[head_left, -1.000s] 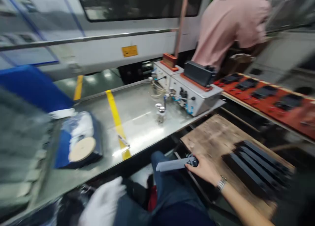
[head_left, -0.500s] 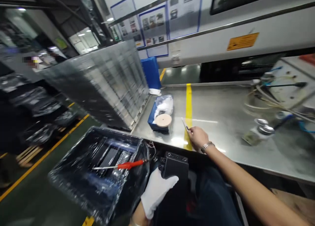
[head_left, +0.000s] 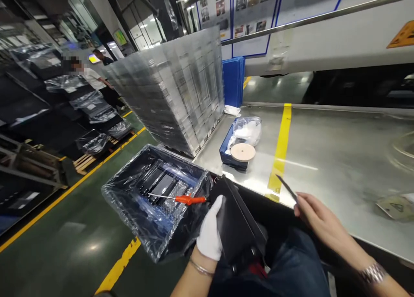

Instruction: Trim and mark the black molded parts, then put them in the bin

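Observation:
My left hand (head_left: 209, 234), in a white glove, grips the edge of a black box-shaped metal part (head_left: 234, 219), which rests tilted over my lap. My bare right hand (head_left: 318, 215) pinches a thin, dark, blade-like tool (head_left: 286, 187) above the bench's front edge, its tip pointing up and left, apart from the part. Whether the tool is a knife or a file I cannot tell. An orange-red screwdriver (head_left: 190, 200) lies across the plastic-lined crate (head_left: 124, 219) to my left. Inside that crate are black parts (head_left: 163, 185) and bubble wrap.
On the metal bench (head_left: 326, 146) stands a blue bin (head_left: 225, 147) with white material in a plastic bag and a round tan disc (head_left: 243, 152). A wrapped pallet stack (head_left: 174, 94) rises behind the crate. Two people walk or stand at the far left.
My view has swung left. The black part has tilted and turned in my left hand, showing its broad side. My right hand still holds the thin tool, now turned darker side up.

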`<state>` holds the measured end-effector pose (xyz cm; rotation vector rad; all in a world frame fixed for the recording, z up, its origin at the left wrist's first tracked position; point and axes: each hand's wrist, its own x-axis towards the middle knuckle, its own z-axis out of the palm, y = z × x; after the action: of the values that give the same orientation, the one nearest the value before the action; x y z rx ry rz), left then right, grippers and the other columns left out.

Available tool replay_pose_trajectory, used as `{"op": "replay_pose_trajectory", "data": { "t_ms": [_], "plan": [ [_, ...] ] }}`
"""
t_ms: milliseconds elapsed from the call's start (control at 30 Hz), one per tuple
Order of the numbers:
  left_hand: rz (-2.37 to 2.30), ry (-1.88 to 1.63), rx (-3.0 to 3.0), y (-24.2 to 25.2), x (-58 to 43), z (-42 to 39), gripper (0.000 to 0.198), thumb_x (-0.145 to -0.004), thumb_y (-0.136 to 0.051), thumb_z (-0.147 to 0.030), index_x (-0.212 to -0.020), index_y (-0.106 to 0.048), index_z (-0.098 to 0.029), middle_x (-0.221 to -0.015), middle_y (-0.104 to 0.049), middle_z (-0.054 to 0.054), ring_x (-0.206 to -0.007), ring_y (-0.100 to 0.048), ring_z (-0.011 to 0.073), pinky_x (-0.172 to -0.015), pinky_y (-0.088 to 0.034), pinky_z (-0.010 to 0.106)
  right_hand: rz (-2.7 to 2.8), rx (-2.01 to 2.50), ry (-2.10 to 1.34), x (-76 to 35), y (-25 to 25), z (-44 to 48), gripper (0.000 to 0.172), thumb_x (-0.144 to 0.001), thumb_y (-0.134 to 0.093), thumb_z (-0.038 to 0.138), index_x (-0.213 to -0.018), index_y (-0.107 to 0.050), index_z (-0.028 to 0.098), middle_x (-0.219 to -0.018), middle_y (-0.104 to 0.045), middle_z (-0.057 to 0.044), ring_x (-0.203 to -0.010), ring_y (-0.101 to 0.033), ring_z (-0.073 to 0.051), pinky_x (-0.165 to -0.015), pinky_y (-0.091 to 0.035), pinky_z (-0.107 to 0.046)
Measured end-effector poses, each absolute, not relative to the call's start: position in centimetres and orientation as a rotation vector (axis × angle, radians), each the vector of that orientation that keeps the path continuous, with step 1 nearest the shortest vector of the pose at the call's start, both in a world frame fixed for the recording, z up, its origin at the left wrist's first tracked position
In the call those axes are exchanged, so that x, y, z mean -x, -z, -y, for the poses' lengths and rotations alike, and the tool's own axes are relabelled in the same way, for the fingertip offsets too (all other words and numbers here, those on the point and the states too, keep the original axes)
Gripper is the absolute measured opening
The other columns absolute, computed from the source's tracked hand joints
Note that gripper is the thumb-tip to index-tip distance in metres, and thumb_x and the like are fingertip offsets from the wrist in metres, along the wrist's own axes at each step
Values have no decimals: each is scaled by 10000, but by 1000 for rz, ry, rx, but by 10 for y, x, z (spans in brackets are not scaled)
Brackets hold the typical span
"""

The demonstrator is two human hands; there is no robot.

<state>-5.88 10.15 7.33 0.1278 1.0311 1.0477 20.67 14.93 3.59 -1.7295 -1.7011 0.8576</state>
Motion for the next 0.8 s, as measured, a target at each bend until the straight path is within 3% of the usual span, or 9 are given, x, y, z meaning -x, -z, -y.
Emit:
{"op": "replay_pose_trajectory", "data": {
  "t_ms": [67,133,200,300,433,533,600,700,800],
  "plan": [
    [-1037,-1122,-36,-79,51,-106,420,-1030,-408,-381,-990,-774,-177,-1043,-778,33,-1255,-607,153,-1168,-376,250,1698,1572,-843,-198,-48,-118,629,-930,-318,732,-914,-681,219,-755,-711,-54,-636,-672,-195,-615,-586,-304],
    [-1046,-1145,-5,-90,43,-107,413,-1031,-415,-387,-1007,-782,-201,-1037,-781,16,-1355,-509,111,-1200,-262,172,1713,1322,-761,-185,-63,-97,403,-965,-479,570,-1040,-701,242,-906,-747,-61,-793,-723,-200,-719,-602,-280],
    [-1015,-1057,-51,-101,36,-106,479,-1028,-385,-453,-1011,-788,-195,-1047,-778,40,-1403,-456,133,-1220,-218,184,1730,1074,-648,-172,-76,-87,191,-964,-584,329,-1103,-702,273,-975,-744,-50,-892,-725,-183,-779,-593,-246],
    [-1077,-1036,-120,-103,33,-101,463,-1004,-415,-475,-971,-792,-208,-1112,-763,45,-1434,-419,187,-1245,-224,254,1750,913,-575,-157,-87,-85,256,-929,-617,165,-1147,-694,276,-942,-720,-42,-861,-706,-160,-743,-592,-227],
    [-1048,-1076,-196,-82,39,-98,438,-940,-522,-530,-1035,-778,-187,-1238,-716,57,-1467,-369,230,-1245,-273,305,1732,888,-540,-151,-85,-92,256,-932,-610,148,-1146,-698,257,-907,-716,-46,-836,-697,-165,-708,-594,-247],
    [-840,-1104,-138,-67,51,-99,480,-956,-461,-572,-1107,-766,-233,-1307,-680,9,-1420,-446,241,-1220,-354,361,1641,1010,-431,-163,-83,-96,211,-924,-632,170,-1099,-707,261,-927,-735,-41,-838,-710,-163,-743,-593,-238],
    [-813,-1123,-82,-63,59,-99,416,-949,-498,-565,-1034,-788,-279,-1209,-727,-35,-1366,-514,219,-1215,-359,348,1607,1084,-408,-173,-85,-95,180,-931,-631,205,-1079,-712,267,-949,-749,-38,-839,-719,-161,-759,-592,-226],
    [-780,-1152,0,-63,70,-100,350,-928,-582,-528,-903,-806,-260,-997,-785,-28,-1277,-594,195,-1212,-342,305,1693,1088,-583,-181,-93,-86,176,-972,-580,291,-1039,-741,270,-933,-764,-42,-812,-735,-173,-709,-597,-218],
    [-763,-1262,43,-62,76,-100,243,-930,-622,-434,-968,-797,-271,-1062,-774,-66,-1183,-650,145,-1197,-328,245,1832,1015,-918,-176,-101,-74,292,-999,-532,368,-867,-762,245,-767,-744,-40,-656,-709,-161,-584,-568,-209]
  ]
}}
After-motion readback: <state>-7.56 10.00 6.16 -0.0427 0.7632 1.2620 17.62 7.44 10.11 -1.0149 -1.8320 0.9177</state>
